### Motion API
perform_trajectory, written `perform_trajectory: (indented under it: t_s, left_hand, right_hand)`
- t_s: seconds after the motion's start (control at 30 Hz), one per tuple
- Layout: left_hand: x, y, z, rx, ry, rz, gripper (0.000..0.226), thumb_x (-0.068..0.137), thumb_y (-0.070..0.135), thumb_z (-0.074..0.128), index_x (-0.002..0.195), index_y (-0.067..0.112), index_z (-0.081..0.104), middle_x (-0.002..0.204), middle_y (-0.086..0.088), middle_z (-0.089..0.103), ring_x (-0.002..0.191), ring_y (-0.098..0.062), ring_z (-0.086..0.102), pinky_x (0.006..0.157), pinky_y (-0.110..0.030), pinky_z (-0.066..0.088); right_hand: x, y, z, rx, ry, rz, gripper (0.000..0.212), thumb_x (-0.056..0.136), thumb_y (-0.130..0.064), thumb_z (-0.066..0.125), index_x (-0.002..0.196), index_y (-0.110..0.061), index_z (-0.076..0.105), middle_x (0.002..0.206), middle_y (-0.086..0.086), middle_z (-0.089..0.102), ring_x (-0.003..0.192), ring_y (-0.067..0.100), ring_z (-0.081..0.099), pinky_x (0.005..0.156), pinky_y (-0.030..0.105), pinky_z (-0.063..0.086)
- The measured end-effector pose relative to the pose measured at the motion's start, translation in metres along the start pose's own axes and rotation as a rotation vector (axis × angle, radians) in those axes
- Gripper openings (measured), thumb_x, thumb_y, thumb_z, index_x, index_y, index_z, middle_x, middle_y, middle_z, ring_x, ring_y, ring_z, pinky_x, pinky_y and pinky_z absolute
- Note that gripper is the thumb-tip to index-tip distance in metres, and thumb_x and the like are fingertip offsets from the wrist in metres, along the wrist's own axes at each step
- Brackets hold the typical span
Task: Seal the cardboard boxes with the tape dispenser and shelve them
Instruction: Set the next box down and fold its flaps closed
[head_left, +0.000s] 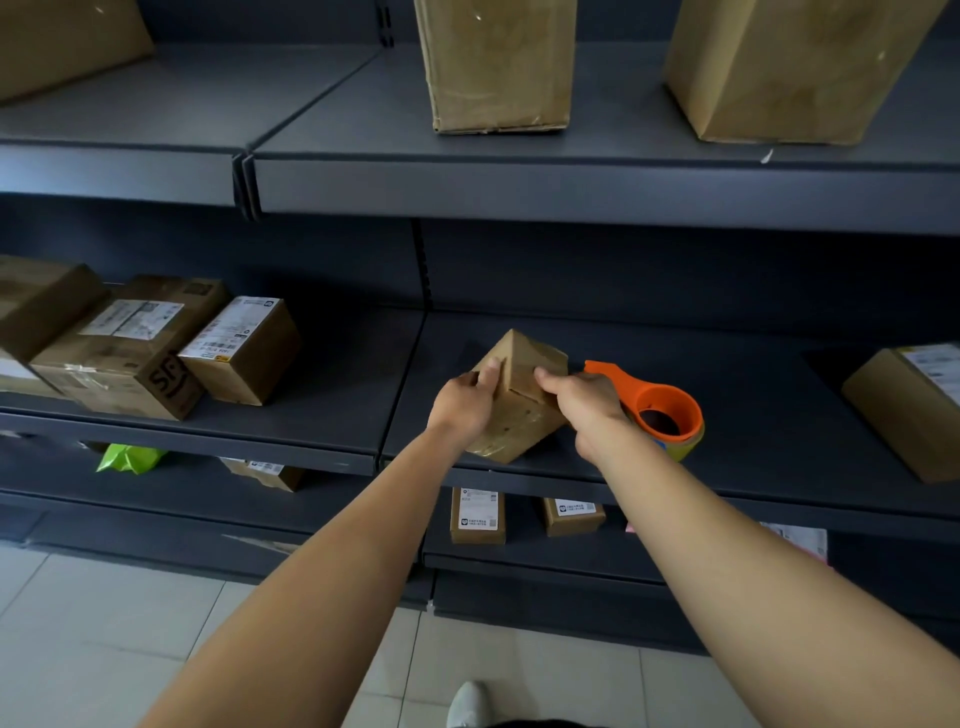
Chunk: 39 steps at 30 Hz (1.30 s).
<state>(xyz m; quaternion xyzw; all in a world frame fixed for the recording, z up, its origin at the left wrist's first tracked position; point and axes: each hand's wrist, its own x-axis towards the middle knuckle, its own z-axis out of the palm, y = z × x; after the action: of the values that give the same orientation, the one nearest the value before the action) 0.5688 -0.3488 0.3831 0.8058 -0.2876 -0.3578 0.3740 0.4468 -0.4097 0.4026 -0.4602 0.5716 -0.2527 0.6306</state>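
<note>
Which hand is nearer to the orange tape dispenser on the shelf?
Right. The right hand holds the small box directly beside the tape dispenser; the left hand grips the box's far side, away from it.

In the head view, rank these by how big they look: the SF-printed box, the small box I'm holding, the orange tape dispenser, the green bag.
1. SF-printed box
2. small box and orange tape dispenser look alike; right hand hides part of the dispenser
3. green bag, partly hidden
</note>
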Motion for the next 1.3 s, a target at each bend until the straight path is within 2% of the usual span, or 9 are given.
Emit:
perform_trajectory:
  t_s: [0.17, 0.27, 0.37, 0.47, 0.57, 0.7, 0.8, 1.0, 1.3]
  left_hand:
    - [-0.001, 0.0, 0.005, -0.139, -0.048, -0.079, 0.077, 0.081, 0.075, 0.041, 0.106, 0.007, 0.067, 0.099, -0.006, 0.068, 0.094, -0.023, 0.064, 0.088, -0.036, 0.051]
    - [0.0, -0.002, 0.004, -0.249, -0.043, -0.101, 0.055, 0.088, 0.06, 0.041, 0.096, 0.011, 0.067, 0.093, -0.006, 0.069, 0.091, -0.025, 0.066, 0.091, -0.043, 0.053]
    - [0.003, 0.0, 0.0, -0.289, -0.006, -0.078, 0.037, 0.096, 0.042, 0.036, 0.08, 0.018, 0.06, 0.087, -0.009, 0.06, 0.083, -0.025, 0.059, 0.09, -0.049, 0.051]
    - [0.003, 0.001, -0.003, -0.26, 0.017, -0.032, 0.035, 0.101, 0.039, 0.034, 0.083, 0.02, 0.057, 0.091, -0.01, 0.062, 0.084, -0.026, 0.06, 0.088, -0.05, 0.052]
    - [0.006, 0.0, -0.007, -0.244, 0.105, 0.029, 0.021, 0.101, 0.033, 0.036, 0.096, 0.019, 0.051, 0.097, -0.005, 0.062, 0.093, -0.029, 0.064, 0.086, -0.053, 0.054]
    - [0.003, -0.002, -0.012, -0.169, 0.209, 0.105, 0.01, 0.1, 0.015, 0.037, 0.111, 0.014, 0.038, 0.088, 0.006, 0.047, 0.075, -0.01, 0.049, 0.064, -0.03, 0.05]
    - [0.002, -0.003, -0.013, -0.094, 0.238, 0.128, 0.015, 0.097, 0.007, 0.036, 0.107, 0.011, 0.046, 0.093, 0.0, 0.053, 0.072, -0.012, 0.048, 0.056, -0.024, 0.039]
    - [0.0, 0.0, -0.015, -0.016, 0.118, 0.01, 0.054, 0.091, 0.061, 0.044, 0.1, 0.009, 0.057, 0.081, 0.0, 0.058, 0.067, -0.012, 0.053, 0.055, -0.026, 0.041]
    - [0.003, -0.018, -0.007, -0.03, 0.056, -0.056, 0.042, 0.101, 0.04, 0.037, 0.069, 0.014, 0.047, 0.065, -0.002, 0.045, 0.054, -0.014, 0.039, 0.051, -0.028, 0.031]
  right_hand:
    - [0.001, -0.003, 0.002, 0.002, 0.005, -0.041, 0.008, 0.095, -0.023, 0.056, 0.097, -0.019, 0.063, 0.108, 0.006, 0.067, 0.096, 0.022, 0.062, 0.085, 0.035, 0.052]
    - [0.003, -0.001, 0.001, -0.003, 0.002, -0.029, 0.027, 0.1, -0.021, 0.045, 0.121, -0.015, 0.062, 0.127, 0.004, 0.061, 0.115, 0.022, 0.057, 0.102, 0.042, 0.045]
    - [0.004, -0.001, 0.002, 0.015, -0.021, -0.02, 0.029, 0.102, -0.02, 0.041, 0.124, -0.018, 0.06, 0.124, 0.002, 0.061, 0.108, 0.019, 0.056, 0.096, 0.037, 0.047]
    - [0.006, -0.002, 0.002, 0.015, -0.065, 0.038, 0.028, 0.1, -0.031, 0.047, 0.123, -0.02, 0.056, 0.132, 0.005, 0.056, 0.113, 0.022, 0.053, 0.095, 0.038, 0.042]
    - [0.001, -0.005, 0.0, -0.04, -0.123, 0.191, 0.061, 0.088, -0.053, 0.058, 0.136, -0.016, 0.047, 0.143, 0.006, 0.047, 0.13, 0.027, 0.043, 0.098, 0.039, 0.036]
    - [0.003, -0.002, -0.001, -0.12, -0.238, 0.241, 0.076, 0.076, -0.068, 0.061, 0.134, -0.02, 0.048, 0.132, 0.004, 0.057, 0.118, 0.025, 0.053, 0.099, 0.041, 0.036]
    - [0.006, -0.001, 0.004, -0.093, -0.229, 0.216, 0.062, 0.075, -0.064, 0.066, 0.119, -0.023, 0.051, 0.108, 0.0, 0.061, 0.093, 0.018, 0.057, 0.078, 0.031, 0.04]
    - [0.025, 0.014, 0.008, -0.149, -0.056, 0.117, 0.055, 0.078, -0.035, 0.076, 0.121, -0.007, 0.057, 0.115, 0.008, 0.065, 0.104, 0.028, 0.062, 0.096, 0.043, 0.049]
    - [0.034, 0.022, -0.002, -0.211, 0.044, 0.035, 0.037, 0.094, -0.009, 0.055, 0.131, -0.013, 0.055, 0.126, 0.01, 0.06, 0.106, 0.026, 0.058, 0.083, 0.032, 0.046]
